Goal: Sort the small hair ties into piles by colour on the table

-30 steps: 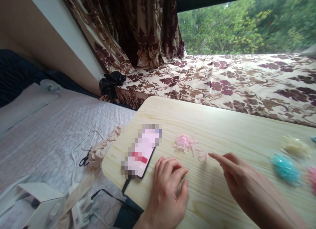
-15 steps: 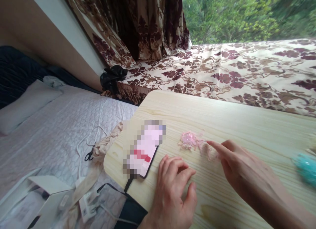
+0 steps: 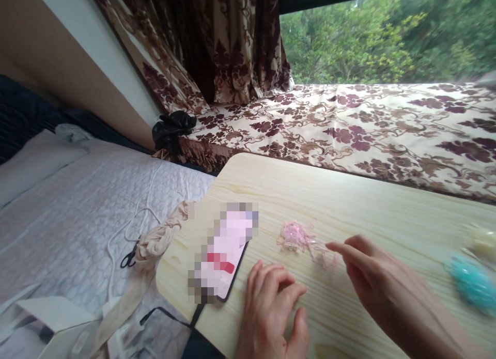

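Note:
A small pile of thin pink strips [image 3: 295, 236] lies on the pale wooden table [image 3: 271, 178], with a few loose strips trailing to its right. My right hand [image 3: 372, 268] hovers at or rests on that trailing end, index finger stretched out; its thumb is hidden. Whether the fingertip touches the strips I cannot tell. Nothing shows in this hand. My left hand [image 3: 269, 307] lies on the table with fingers loosely bent and thumb apart, holding nothing. Just left of it is a phone [image 3: 225, 266] with a partly blurred screen and a black cable or strap at its lower end.
On the right of the table sit a turquoise bundle [image 3: 473, 284] and a cream-coloured bundle [image 3: 482, 240]. A bed [image 3: 104, 178] with white cables and a beige cloth [image 3: 165, 235] borders the table's left. Behind runs a ledge covered in floral cloth [image 3: 349, 126], below a window.
The camera view has tilted up a little, so everything sits lower. Both hands keep nearly the same pose, and the pink pile stays in place.

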Demonstrator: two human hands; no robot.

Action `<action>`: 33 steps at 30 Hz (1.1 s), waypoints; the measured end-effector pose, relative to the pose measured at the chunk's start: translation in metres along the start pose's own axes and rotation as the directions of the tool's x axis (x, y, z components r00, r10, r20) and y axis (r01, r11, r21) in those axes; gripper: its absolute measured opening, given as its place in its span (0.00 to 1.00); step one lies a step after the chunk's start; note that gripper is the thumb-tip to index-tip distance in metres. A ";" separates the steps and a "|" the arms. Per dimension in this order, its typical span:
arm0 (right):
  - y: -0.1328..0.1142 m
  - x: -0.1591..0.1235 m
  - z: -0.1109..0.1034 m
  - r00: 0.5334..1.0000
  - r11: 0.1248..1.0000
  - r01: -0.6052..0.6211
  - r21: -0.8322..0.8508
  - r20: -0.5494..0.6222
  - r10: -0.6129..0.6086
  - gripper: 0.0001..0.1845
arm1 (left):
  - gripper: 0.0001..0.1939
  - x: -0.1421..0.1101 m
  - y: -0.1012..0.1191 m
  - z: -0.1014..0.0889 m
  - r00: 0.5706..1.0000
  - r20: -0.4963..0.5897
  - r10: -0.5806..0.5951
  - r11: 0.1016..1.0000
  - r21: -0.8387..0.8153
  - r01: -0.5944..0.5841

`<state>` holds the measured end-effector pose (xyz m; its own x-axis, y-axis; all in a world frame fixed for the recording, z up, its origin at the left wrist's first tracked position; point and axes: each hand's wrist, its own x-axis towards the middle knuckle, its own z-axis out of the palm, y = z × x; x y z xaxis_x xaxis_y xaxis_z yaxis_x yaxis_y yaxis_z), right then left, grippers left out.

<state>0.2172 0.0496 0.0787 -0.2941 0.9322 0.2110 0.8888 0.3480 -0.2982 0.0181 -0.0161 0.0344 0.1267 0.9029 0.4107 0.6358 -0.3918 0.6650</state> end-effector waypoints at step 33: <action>0.001 0.001 -0.008 0.993 0.998 -0.036 0.055 0.112 0.030 0.18 | 0.16 0.003 0.002 -0.008 0.998 0.058 0.019 0.999 -0.031 -0.018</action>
<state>0.2206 0.0496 0.0861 -0.3051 0.9474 0.0964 0.8780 0.3190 -0.3567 0.0134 -0.0154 0.0418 0.1828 0.9039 0.3868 0.6092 -0.4129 0.6770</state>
